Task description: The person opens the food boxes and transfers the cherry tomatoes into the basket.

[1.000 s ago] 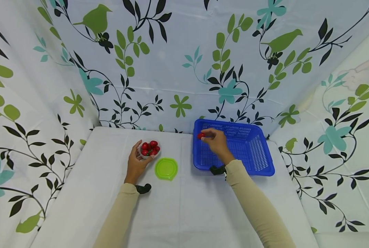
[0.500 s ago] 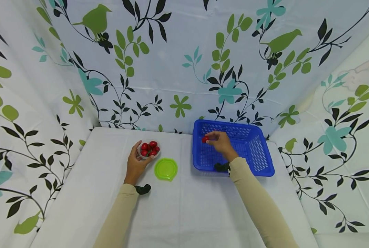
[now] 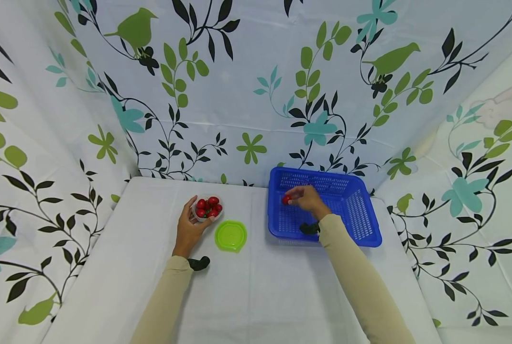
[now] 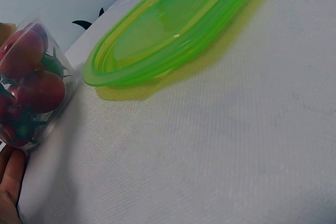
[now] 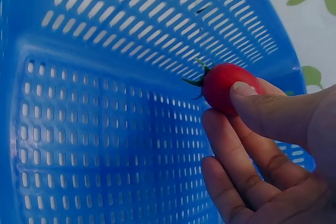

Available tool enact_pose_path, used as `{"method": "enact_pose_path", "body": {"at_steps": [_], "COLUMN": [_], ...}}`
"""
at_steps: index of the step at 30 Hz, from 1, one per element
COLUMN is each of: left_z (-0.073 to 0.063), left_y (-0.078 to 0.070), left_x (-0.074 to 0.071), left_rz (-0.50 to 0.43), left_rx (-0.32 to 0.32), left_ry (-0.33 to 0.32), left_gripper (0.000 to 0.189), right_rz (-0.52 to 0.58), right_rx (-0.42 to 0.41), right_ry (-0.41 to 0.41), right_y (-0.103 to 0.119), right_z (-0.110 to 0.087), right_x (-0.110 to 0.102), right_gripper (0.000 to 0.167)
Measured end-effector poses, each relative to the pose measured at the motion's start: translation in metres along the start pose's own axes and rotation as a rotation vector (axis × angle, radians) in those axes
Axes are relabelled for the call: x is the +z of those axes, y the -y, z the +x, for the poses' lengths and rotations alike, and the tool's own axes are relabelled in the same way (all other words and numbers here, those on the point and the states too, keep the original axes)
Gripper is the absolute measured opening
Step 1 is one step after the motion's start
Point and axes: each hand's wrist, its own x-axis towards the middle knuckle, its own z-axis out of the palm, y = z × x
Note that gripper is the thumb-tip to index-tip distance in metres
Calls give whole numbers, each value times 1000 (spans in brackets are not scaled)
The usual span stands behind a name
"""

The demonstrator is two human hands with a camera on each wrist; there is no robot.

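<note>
A cherry tomato (image 5: 226,85) with a green stem is pinched between the thumb and fingers of my right hand (image 3: 306,198). That hand hangs inside the blue perforated basket (image 3: 365,210), over its left part. On the left, my left hand (image 3: 189,231) holds a small clear container (image 4: 63,72) around its side, thumb and fingers on opposite sides. Several red cherry tomatoes (image 3: 212,200) fill the container, some with green stems. Only a few fingertips of the left hand show in the left wrist view.
A translucent green lid (image 3: 231,236) lies flat on the white-covered table (image 3: 238,296), just right of the clear container. Behind the table hangs a leaf-and-bird patterned curtain (image 3: 221,95). The basket stands near the table's back edge.
My right hand has moved slightly right and lower into the basket, still pinching the cherry tomato. The left hand and the container have stayed in place.
</note>
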Motion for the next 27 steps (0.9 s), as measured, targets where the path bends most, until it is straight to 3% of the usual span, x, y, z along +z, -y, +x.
{"method": "enact_pose_path", "body": {"at_steps": [19, 27], "left_z": [1, 2], "left_y": [1, 1], "left_x": [1, 0], "left_rz": [-11, -23], "left_rx": [9, 7], "left_ry": [4, 6], "left_gripper": [89, 90], "right_rz": [-145, -191], "right_rx": [55, 39], "right_ry": [27, 23], "right_y": [-15, -19], "right_z": [16, 22], "right_x": [5, 8], "right_gripper": [27, 27]}}
